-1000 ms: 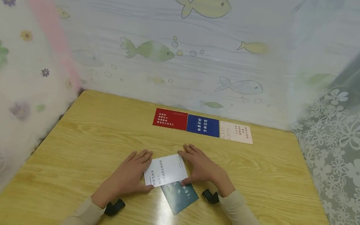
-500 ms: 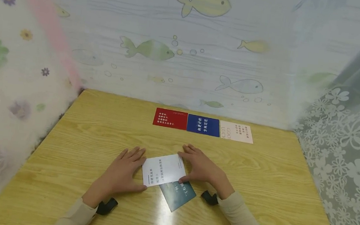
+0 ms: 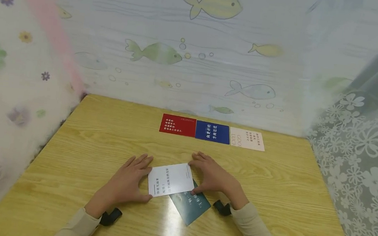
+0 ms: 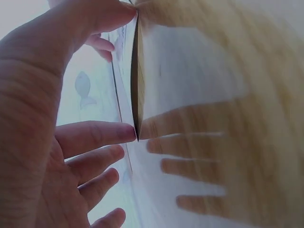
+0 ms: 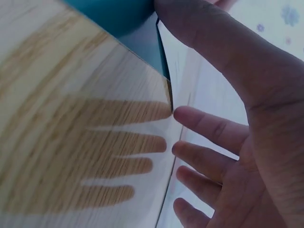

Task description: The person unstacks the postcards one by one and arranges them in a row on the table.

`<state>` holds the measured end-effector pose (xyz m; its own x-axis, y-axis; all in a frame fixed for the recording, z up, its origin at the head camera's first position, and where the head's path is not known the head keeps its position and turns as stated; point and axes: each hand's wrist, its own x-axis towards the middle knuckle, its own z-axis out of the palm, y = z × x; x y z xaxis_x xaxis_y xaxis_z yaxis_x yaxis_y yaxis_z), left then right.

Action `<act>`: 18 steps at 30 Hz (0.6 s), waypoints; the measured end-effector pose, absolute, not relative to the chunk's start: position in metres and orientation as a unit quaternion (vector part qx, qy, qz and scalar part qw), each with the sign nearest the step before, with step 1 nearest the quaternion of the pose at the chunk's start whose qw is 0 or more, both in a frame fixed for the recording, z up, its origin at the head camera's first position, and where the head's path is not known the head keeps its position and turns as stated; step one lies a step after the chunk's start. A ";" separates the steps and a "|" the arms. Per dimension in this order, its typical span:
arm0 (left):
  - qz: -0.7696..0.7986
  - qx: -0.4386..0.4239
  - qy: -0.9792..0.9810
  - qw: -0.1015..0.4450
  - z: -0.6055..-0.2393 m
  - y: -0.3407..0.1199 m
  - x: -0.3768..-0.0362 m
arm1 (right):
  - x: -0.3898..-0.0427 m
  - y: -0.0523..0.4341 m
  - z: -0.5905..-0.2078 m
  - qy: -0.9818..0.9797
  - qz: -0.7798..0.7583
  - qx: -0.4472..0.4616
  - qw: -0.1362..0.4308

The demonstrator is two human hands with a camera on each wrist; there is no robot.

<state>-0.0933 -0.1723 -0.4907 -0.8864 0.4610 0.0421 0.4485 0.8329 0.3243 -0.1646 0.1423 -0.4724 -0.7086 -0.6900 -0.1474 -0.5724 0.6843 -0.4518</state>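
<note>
The teal card (image 3: 190, 211) has slid rightward, showing more beneath the white card (image 3: 171, 181), so they lie unaligned. Left of the white card, the left hand (image 3: 128, 180) touches its corners, spread wide; its long axis runs rightward and slightly away, the teal card's near-rightward; right of it, the right hand (image 3: 213, 177) touches it, also wide

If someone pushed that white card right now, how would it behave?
The white card probably slides easily, since the glossy table shows reflections. It looks thin, so likely light. In the left wrist view its edge bows, suggesting bendable, not floppy.
</note>
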 end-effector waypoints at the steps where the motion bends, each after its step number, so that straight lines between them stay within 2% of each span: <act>1: 0.167 0.237 0.957 0.019 -0.490 -0.172 -0.093 | -0.165 0.142 -0.472 0.904 -0.191 -0.348 0.156; 18: 0.177 0.222 0.959 -0.004 -0.493 -0.176 -0.095 | -0.168 0.136 -0.475 0.914 -0.177 -0.336 0.141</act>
